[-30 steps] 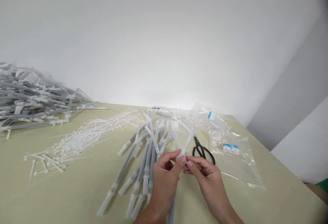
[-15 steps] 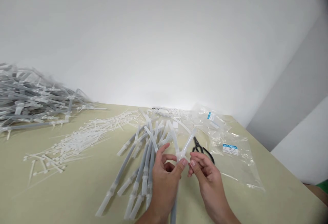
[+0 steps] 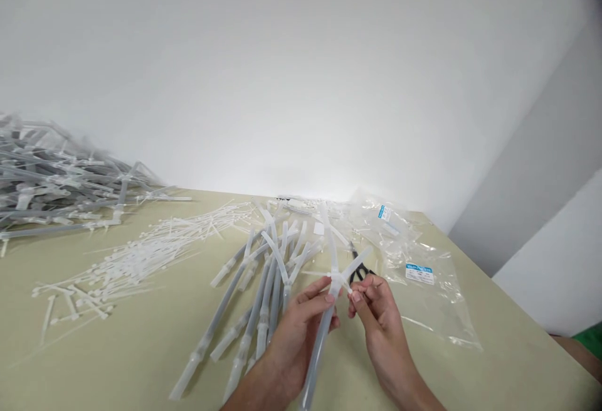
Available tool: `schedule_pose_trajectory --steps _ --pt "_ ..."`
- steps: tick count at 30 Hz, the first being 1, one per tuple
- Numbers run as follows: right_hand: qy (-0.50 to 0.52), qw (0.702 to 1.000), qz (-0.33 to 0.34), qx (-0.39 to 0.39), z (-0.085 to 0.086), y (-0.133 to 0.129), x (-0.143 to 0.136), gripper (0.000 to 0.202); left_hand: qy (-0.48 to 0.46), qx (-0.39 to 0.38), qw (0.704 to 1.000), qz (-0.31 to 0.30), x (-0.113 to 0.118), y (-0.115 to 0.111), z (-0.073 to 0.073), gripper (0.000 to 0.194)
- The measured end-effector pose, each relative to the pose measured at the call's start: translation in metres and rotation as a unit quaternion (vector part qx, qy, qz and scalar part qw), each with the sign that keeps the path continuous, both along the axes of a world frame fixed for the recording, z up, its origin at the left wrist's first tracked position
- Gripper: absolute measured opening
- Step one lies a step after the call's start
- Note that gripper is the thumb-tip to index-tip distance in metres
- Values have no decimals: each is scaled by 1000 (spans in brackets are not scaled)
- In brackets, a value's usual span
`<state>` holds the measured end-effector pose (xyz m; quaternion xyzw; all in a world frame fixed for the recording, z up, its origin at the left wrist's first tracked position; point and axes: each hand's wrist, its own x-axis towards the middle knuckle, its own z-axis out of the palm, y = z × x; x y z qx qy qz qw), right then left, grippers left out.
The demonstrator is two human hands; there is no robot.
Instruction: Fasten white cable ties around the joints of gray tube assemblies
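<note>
A translucent Y-shaped tube assembly (image 3: 318, 348) stands in front of me, its two short branches pointing away and its long leg running toward me. My left hand (image 3: 308, 320) grips it just below the fork, thumb on top. White cable ties cross at the joint, and one loose end sticks out to the left. My right hand (image 3: 376, 307) pinches a thin white cable tie (image 3: 347, 287) to the right of the fork. Left of my hands lie several similar tube assemblies (image 3: 254, 310). Partly behind my right fingers lie black-handled scissors (image 3: 360, 268).
A spread of loose white cable ties (image 3: 155, 248) covers the table's left middle. At the far left a large heap of tube assemblies (image 3: 61, 176) leans by the wall. Clear plastic bags (image 3: 435, 304) with blue-and-white labels lie at the right. More small white parts (image 3: 310, 205) sit along the back.
My left hand has shifted its hold below the fork, and the tube has turned so the joint shows more. My right hand keeps its pinch near the fork's right side.
</note>
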<state>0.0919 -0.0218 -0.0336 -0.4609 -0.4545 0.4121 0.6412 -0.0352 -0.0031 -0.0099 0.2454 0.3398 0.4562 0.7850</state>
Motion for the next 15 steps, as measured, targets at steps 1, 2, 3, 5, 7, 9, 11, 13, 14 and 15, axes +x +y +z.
schedule_pose_trajectory --steps 1,2,3,5,7,9,11,13,14,15 --pt "0 1000 11 -1 1 -1 -1 17 -6 11 1000 -20 0 0 1 27" --pt "1 1000 21 -2 2 -2 -2 18 -9 20 999 -31 -1 0 1 20" --pt "2 1000 30 -3 2 -2 -3 18 -8 25 999 -35 -1 0 1 15" --pt "-2 999 35 -4 2 -3 -5 19 4 25 999 -30 0 0 -1 17" --pt "-21 999 31 1 0 -3 -5 19 30 16 999 -11 0 1 -4 25" --pt "-40 999 30 8 -4 -2 -6 19 75 5 997 18 1 2 -7 31" --pt "-47 998 43 8 -7 -2 -6 19 129 7 990 57 2 4 -9 34" --pt "-45 997 58 -3 -7 -2 -8 19 179 33 978 105 2 5 -9 36" --pt "-43 997 64 -10 -7 -3 -8 19 199 50 970 128 2 6 -10 37" --pt "-43 997 68 -16 -6 -4 -9 19 214 66 964 144 2 6 -10 38"
